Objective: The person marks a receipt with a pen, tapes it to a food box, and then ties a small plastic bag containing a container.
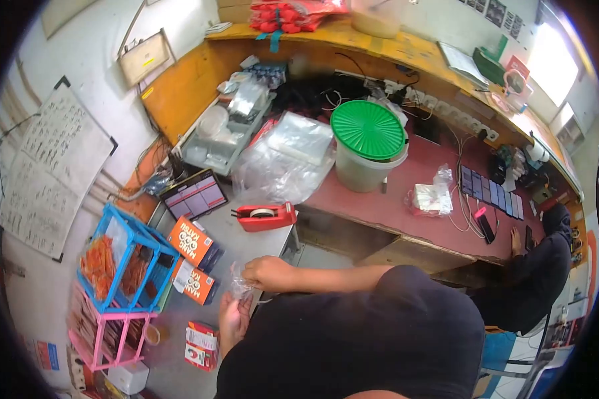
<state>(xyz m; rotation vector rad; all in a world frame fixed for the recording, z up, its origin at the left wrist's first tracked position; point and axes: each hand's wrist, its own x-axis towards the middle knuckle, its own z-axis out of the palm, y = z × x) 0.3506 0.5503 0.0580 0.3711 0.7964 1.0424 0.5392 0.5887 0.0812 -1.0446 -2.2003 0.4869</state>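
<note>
A small piece of crinkled clear plastic (239, 282) is held between my two hands above the grey table (249, 239). My right hand (269, 274) is closed on its upper end, and my left hand (235, 315) grips it from below. What the plastic contains, if anything, is too small to make out. Beside my hands lie two orange and dark boxes, one farther away (193, 243) and one nearer (196, 282). A red tape dispenser (265, 217) stands on the table beyond my right hand. Close to my left forearm is a red and white box (201, 346).
Blue (123, 266) and pink (106, 336) baskets hold packets at the left, near a tablet (194, 194). Plastic bags (279, 159) and a green-lidded bucket (368, 133) stand beyond. Another person (536, 279) sits at the right, near a row of phones (491, 191).
</note>
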